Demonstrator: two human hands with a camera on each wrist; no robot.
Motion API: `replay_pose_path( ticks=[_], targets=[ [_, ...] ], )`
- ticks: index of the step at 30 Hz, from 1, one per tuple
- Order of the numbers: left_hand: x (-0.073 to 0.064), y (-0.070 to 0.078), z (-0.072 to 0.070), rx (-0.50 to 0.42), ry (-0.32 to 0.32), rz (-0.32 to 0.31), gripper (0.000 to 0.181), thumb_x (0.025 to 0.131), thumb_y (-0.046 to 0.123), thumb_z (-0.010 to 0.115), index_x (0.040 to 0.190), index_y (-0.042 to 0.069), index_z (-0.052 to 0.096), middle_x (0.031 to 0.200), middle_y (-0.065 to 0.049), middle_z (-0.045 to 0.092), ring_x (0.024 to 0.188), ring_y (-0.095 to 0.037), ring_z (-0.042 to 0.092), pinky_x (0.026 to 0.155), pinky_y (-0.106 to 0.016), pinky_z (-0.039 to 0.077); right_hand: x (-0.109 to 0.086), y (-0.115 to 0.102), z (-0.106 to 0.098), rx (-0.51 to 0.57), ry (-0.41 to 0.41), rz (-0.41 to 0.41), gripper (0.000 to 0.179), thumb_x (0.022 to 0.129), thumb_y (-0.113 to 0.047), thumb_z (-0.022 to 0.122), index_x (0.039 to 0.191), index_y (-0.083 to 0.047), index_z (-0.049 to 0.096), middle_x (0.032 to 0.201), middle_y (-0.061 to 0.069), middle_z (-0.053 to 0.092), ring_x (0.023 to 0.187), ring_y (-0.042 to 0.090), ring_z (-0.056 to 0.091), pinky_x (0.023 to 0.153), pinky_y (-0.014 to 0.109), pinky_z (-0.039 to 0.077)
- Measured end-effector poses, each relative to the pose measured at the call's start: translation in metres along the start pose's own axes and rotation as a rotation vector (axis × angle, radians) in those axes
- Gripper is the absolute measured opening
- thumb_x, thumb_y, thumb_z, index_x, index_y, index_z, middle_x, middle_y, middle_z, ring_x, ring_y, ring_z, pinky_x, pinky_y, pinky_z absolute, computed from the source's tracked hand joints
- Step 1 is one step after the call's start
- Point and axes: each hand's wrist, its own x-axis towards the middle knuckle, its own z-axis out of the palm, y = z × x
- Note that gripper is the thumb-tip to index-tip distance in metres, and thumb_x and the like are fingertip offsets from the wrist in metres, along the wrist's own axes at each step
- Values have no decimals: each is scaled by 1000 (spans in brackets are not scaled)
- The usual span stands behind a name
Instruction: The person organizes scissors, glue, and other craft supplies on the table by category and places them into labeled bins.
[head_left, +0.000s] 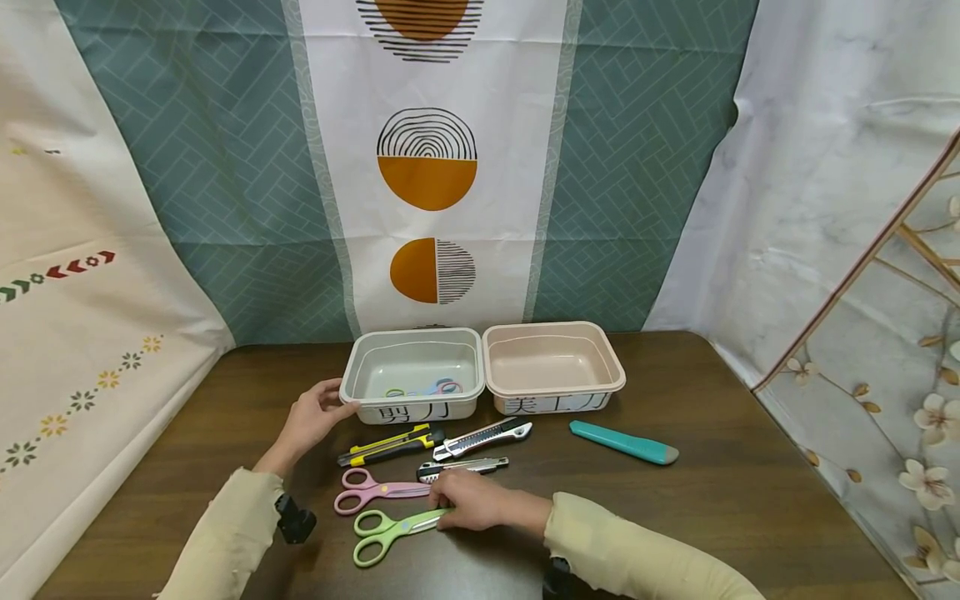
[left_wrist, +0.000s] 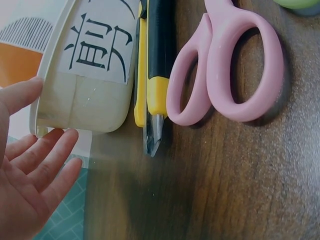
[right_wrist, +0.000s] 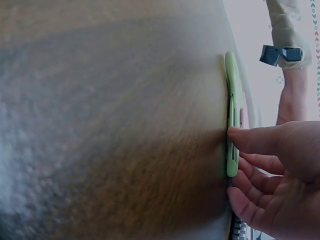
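Note:
My left hand rests at the left corner of the grey-white bin, its thumb and relaxed fingers touching the rim; the left wrist view shows the fingers just below the rim. Low in the middle, my right hand pinches the blade end of the green scissors, which lie flat on the table. In the right wrist view, the thumb is on the green scissors and the fingers are at their far side. Behind them lie pink scissors, their blade tips hidden by the right hand.
Small scissors lie inside the grey-white bin. A pink-beige bin stands beside it. On the table lie a yellow-black box cutter, a white-silver one, a smaller silver one and a teal one.

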Motion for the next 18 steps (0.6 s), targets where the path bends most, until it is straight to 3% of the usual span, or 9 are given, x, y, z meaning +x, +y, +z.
replay_pose_path(
  ticks=[12,18],
  targets=[
    [-1,-1,0,2,4,8,60,83,24,66,128,-7,41,113,-28,56,89,-32,61,76,-42,50,5,1,1,101,-22,72,15,67,-12,77,72,-11,63,60,-10,50,57,-5,39,56,8,31],
    [0,-2,0,-2,6,10,59,83,24,66,128,-6,41,113,-27,57,90,-32,61,77,-41,50,5,4,2,170,-45,60,17,66,-9,78,71,-11,62,57,-11,51,54,-7,40,55,8,32]
  ],
)
